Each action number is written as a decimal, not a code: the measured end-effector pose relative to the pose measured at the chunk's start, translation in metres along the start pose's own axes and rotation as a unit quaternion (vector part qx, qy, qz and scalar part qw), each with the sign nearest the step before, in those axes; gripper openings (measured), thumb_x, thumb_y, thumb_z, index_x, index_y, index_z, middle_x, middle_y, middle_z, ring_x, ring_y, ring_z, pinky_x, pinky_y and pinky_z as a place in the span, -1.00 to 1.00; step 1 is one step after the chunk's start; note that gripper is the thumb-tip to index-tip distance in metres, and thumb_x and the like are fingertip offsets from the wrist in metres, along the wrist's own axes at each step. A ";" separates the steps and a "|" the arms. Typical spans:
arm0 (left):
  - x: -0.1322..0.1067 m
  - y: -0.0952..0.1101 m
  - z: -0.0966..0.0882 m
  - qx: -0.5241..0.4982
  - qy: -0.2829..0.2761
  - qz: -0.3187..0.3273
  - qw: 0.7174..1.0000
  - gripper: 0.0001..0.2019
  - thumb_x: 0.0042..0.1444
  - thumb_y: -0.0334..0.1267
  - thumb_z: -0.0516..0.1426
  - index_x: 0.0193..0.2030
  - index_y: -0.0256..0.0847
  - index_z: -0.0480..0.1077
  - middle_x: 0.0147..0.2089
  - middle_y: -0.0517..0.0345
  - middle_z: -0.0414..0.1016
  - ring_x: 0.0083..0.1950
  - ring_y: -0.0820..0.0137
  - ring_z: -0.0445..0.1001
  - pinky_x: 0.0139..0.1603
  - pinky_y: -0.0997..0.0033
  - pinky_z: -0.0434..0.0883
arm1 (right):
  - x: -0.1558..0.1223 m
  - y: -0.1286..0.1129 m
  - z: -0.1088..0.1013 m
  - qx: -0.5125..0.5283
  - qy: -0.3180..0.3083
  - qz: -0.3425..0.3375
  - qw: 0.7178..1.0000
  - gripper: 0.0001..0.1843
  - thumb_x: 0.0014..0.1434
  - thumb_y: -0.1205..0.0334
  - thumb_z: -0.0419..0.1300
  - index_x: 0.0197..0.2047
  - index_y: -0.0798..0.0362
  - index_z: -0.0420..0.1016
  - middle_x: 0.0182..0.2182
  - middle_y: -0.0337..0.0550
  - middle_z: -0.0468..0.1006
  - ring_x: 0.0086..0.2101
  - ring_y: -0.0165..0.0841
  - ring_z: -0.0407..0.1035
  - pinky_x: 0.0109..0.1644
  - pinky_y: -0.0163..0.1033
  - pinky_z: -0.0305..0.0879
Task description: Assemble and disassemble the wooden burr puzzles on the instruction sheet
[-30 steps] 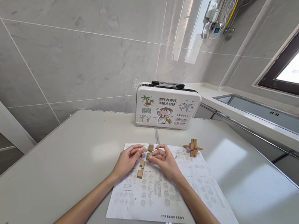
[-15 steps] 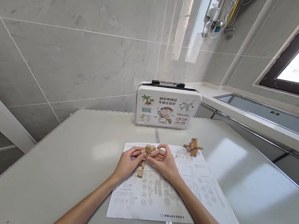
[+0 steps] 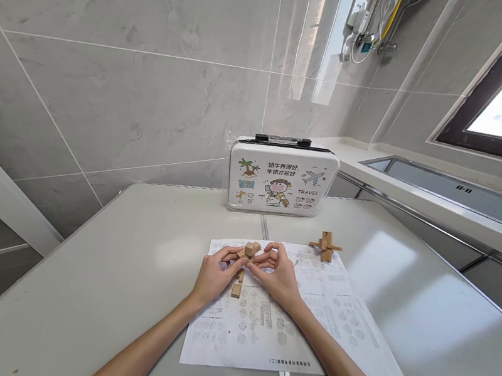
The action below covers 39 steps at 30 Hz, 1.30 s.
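Between my hands, just above a printed sheet (image 3: pixel 254 347), is a cluster of interlocking wooden puzzle pieces (image 3: pixel 250 249). My left hand (image 3: pixel 214 276) pinches its left side with thumb and fingers. From the right, my right hand (image 3: pixel 279 275) has its thumb and fingertips closed on the same pieces; the exact contact is partly hidden. Below the fingers a loose notched wooden piece (image 3: pixel 237 289) lies on the sheet, its upper end near my left thumb. A cross-shaped wooden puzzle (image 3: pixel 326 247) rests at the sheet's far right edge.
The sheet carries small diagrams and lies on a light folding table (image 3: pixel 123 269). At the table's back stands a white cartoon case (image 3: pixel 280 183) with a black handle. A counter with a sink (image 3: pixel 451 185) runs along the right, and a tiled wall (image 3: pixel 150 102) rises behind.
The wooden cluster has turned slightly between my fingers, its top block tilting to the right. Both hands stay in nearly the same place.
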State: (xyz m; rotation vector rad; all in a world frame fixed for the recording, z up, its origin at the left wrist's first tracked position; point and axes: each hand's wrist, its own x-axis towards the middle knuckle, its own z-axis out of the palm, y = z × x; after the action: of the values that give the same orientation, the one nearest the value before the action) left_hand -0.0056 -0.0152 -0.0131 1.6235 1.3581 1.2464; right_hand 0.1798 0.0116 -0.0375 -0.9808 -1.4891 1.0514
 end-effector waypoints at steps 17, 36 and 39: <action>-0.002 0.004 0.002 0.017 -0.005 0.002 1.000 -0.70 0.16 0.00 0.31 -0.08 -0.13 0.58 -0.15 0.05 0.72 -0.12 0.16 0.68 -0.07 0.27 0.51 | -0.001 0.004 0.002 -0.021 0.015 -0.026 0.999 -0.48 0.07 -0.09 0.47 -0.12 -0.07 0.29 -0.32 -0.16 0.64 -0.30 -0.21 0.60 -0.17 -0.08 0.59; 0.004 -0.007 0.000 -0.212 -0.100 -0.116 0.965 -0.47 0.13 0.08 0.33 0.11 -0.22 0.47 -0.13 -0.05 0.72 -0.11 0.18 0.67 0.01 0.21 0.50 | 0.004 0.002 -0.002 0.140 -0.062 0.053 0.987 -0.45 0.09 -0.13 0.45 -0.04 -0.05 0.32 -0.23 -0.22 0.57 -0.42 -0.39 0.47 -0.42 -0.29 0.45; 0.003 -0.005 0.000 -0.212 -0.112 -0.114 0.964 -0.49 0.11 0.06 0.36 0.08 -0.22 0.47 -0.09 -0.07 0.71 -0.05 0.17 0.66 0.01 0.23 0.50 | 0.004 -0.001 -0.002 0.131 -0.062 0.055 0.988 -0.43 0.06 -0.18 0.44 -0.07 -0.05 0.32 -0.27 -0.25 0.55 -0.48 -0.42 0.43 -0.44 -0.27 0.44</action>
State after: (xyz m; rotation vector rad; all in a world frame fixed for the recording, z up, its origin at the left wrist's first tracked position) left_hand -0.0073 -0.0107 -0.0166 1.2295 1.0196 1.0881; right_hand 0.1807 0.0151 -0.0356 -0.8302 -1.3647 1.3726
